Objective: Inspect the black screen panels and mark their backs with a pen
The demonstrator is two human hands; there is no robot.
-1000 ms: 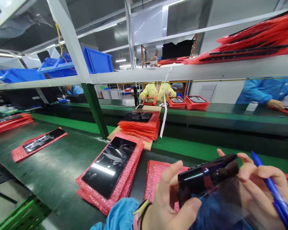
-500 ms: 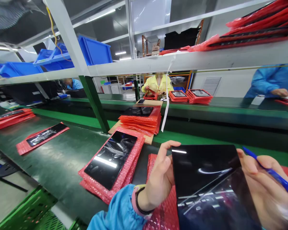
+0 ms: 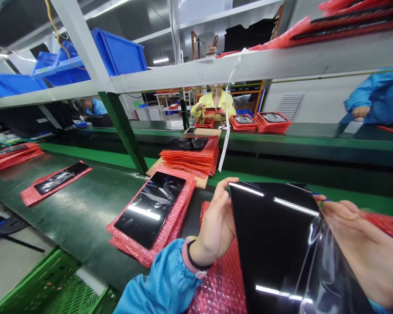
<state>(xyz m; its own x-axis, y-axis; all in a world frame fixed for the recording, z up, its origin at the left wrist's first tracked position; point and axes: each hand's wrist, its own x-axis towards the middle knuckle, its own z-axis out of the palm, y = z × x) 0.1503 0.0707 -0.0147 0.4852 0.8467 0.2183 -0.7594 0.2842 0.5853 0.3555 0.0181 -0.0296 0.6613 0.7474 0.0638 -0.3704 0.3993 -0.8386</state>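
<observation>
My left hand grips the left edge of a glossy black glass panel, thumb and fingers closed on it. The panel is tilted up, with ceiling lights reflected in it. Over its lower right part lies a wrinkled clear film, whose folds run up to the fingertips of my right hand. That hand is pinched at the panel's upper right edge and blurred. Just a sliver of a blue pen shows by its fingers. Red bubble-wrap sleeves lie beneath the panel.
To the left, another black panel rests on red bubble wrap. Behind it stands a stack of red sleeves. A white shelf beam crosses ahead, with a green post. Co-workers sit across the line. A green crate stands lower left.
The panel has tilted and the film's edge on it has shifted to the right, with more folds. My right hand has turned, hiding most of the pen. The view has dipped slightly.
</observation>
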